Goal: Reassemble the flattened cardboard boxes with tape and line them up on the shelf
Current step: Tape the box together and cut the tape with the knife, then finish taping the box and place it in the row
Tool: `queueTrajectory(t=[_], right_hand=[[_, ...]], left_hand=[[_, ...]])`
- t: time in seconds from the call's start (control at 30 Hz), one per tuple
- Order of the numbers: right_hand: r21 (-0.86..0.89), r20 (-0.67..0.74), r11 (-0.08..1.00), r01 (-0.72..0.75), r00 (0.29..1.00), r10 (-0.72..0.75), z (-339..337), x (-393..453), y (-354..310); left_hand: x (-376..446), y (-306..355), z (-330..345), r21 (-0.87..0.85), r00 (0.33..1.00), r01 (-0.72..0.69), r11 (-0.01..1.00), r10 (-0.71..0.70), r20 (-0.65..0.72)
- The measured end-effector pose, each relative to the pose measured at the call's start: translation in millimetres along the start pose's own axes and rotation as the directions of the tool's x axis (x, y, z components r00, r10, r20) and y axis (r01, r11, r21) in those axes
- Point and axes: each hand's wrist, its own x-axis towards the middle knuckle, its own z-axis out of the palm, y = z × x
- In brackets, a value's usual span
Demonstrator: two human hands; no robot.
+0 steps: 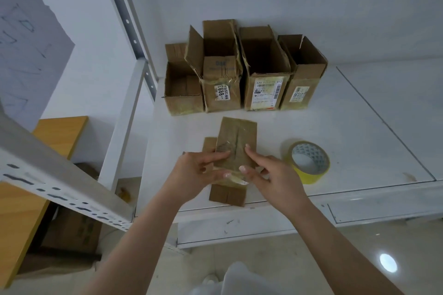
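head | left hand grips left edge of flattened box, thumb on top | right hand pinches its right edge, fingers curled | box held just above shelf front, over another flat piece | tape roll just right | four open boxes lined up at back

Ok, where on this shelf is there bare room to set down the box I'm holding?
Bare shelf lies right of the row of open boxes and beyond the tape roll. A narrow strip runs between row and hands. The back left is crowded.
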Motion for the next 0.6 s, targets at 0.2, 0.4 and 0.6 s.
queueTrajectory(t=[0.2,0.4,0.6], right_hand=[[-0.167,-0.017,0.985,0.04,0.999,-0.043,6.9,1.1,-5.7],[-0.341,-0.015,0.938,0.069,0.997,-0.078,12.1,0.4,-11.6],[-0.313,0.007,0.948,0.055,0.998,-0.056,5.3,1.7,-17.7]], left_hand=[[-1.3,-14.4,2.5,-0.096,0.999,0.004,0.995,-0.01,-0.052],[-0.6,-22.2,9.8,-0.157,0.995,-0.035,0.987,0.019,-0.102],[-4.4,-13.9,5.5,-0.031,0.995,-0.096,0.995,0.095,-0.038]])
